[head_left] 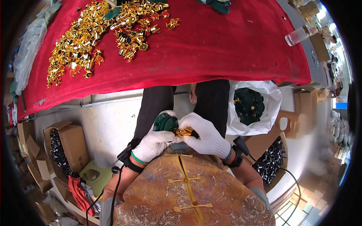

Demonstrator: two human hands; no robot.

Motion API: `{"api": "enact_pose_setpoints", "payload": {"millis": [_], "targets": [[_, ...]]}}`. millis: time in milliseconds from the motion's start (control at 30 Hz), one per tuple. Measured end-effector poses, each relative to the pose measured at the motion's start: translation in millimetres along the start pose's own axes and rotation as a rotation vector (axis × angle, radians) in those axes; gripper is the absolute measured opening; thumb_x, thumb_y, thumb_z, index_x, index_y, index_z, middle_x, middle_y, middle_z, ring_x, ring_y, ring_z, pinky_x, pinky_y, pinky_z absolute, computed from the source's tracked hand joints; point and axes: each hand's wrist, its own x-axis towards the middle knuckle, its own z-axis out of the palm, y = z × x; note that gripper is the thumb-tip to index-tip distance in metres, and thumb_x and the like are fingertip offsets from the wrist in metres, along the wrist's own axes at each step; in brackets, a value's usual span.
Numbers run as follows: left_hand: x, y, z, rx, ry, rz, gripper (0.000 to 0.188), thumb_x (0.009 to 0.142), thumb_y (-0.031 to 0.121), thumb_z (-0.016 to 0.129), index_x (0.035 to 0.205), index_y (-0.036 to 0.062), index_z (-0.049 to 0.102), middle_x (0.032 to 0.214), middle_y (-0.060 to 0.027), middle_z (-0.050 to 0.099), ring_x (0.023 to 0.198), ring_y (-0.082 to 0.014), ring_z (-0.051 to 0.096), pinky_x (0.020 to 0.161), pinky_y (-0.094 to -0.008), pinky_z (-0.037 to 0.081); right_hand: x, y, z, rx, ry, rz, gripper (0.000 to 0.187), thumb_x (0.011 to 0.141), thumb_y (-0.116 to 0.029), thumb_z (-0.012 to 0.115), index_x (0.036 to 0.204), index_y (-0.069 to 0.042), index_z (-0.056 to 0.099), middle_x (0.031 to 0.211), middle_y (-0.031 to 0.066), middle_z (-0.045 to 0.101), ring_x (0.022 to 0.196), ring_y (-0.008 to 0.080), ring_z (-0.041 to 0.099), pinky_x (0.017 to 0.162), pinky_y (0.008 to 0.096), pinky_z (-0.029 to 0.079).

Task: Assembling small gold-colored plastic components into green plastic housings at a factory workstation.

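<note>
Close in front of my body, my left hand in a white knitted glove is closed around a small stack of dark green rounded pieces. My right hand, gloved the same way, pinches a shiny gold metal fitting against the right side of the green pieces. Fingers partly cover the fitting, so I cannot tell whether it is joined to them. Both hands are held together above my lap.
A red-covered table lies ahead, with loose gold fittings heaped at its left. Right of my legs is a white bag of green pieces. Cardboard boxes with dark parts flank me. A clear glass lies at the table's right edge.
</note>
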Motion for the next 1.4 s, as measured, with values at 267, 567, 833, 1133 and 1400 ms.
{"api": "enact_pose_setpoints", "payload": {"millis": [267, 567, 833, 1133, 1400], "targets": [[4, 1, -16, -0.21, -0.089, -0.019, 0.074, 0.09, -0.014, 0.059, 0.158, 0.0085, 0.039, 0.144, -0.0199, 0.057, 0.133, -0.0375, 0.06, 0.101, -0.0482, 0.062, 27, -16, -58, -0.083, 0.198, -0.112, 0.042, 0.085, 0.001, 0.075, 0.125, -0.001, 0.065, 0.125, 0.0168, 0.065, 0.108, 0.0326, 0.068, 0.094, 0.0353, 0.055], [4, 2, -1, -0.187, -0.113, 0.074, 0.063, 0.096, 0.01, 0.074, 0.152, 0.0109, 0.045, 0.142, -0.0189, 0.06, 0.132, -0.0387, 0.061, 0.108, -0.0556, 0.054, 32, -41, -38, -0.504, 0.015, -0.228, 0.063, 0.081, -0.025, 0.085, 0.135, -0.005, 0.059, 0.118, 0.0109, 0.068, 0.103, 0.0332, 0.069, 0.086, 0.0442, 0.058], [0, -3, -2, -0.071, -0.036, 0.075, 0.063, 0.107, 0.037, 0.068, 0.159, 0.0116, 0.04, 0.144, -0.0162, 0.059, 0.131, -0.0362, 0.062, 0.113, -0.056, 0.05, 15, -19, 2, -0.625, -0.036, -0.161, 0.046, 0.093, -0.025, 0.077, 0.133, -0.008, 0.061, 0.11, 0.0105, 0.068, 0.093, 0.0318, 0.07, 0.078, 0.0418, 0.057], [-4, -2, 4, 0.566, 0.014, 0.228, 0.059, 0.098, 0.02, 0.075, 0.147, 0.0069, 0.044, 0.131, -0.0081, 0.053, 0.12, -0.0184, 0.056, 0.105, -0.0361, 0.048, 1, -10, 9, -0.504, -0.043, -0.085, 0.037, 0.094, -0.023, 0.075, 0.123, -0.006, 0.06, 0.098, 0.0145, 0.064, 0.082, 0.0355, 0.068, 0.071, 0.0442, 0.056], [9, 17, 25, 1.589, -0.261, 0.814, 0.071, 0.075, 0.012, 0.096, 0.13, 0.0051, 0.053, 0.119, -0.0209, 0.056, 0.106, -0.0376, 0.06, 0.094, -0.044, 0.051, 0, -5, 10, 1.079, -0.006, 0.914, 0.037, 0.113, -0.037, 0.052, 0.095, -0.006, 0.064, 0.075, 0.0033, 0.065, 0.048, 0.0118, 0.06, 0.043, 0.0277, 0.042]]}}
